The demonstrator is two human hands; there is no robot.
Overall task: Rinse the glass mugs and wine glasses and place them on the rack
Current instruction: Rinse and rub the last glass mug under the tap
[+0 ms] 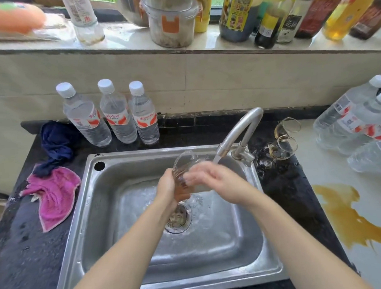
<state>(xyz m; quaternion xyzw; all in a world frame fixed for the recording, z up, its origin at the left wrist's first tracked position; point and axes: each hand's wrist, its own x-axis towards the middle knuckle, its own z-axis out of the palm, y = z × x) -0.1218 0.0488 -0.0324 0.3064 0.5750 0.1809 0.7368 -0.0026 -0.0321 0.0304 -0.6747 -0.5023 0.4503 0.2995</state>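
Over the steel sink I hold a clear glass mug tilted on its side under the faucet, from which water runs. My left hand grips the mug's base from the left. My right hand is blurred, its fingers against the mug's side and mouth. Two gold-rimmed wine glasses stand on the counter right of the faucet, with amber liquid at the bottom.
Three water bottles stand behind the sink. A pink cloth and a dark blue cloth lie on the left counter. Large water bottles and a brown spill are on the right counter. Bottles and jars line the windowsill.
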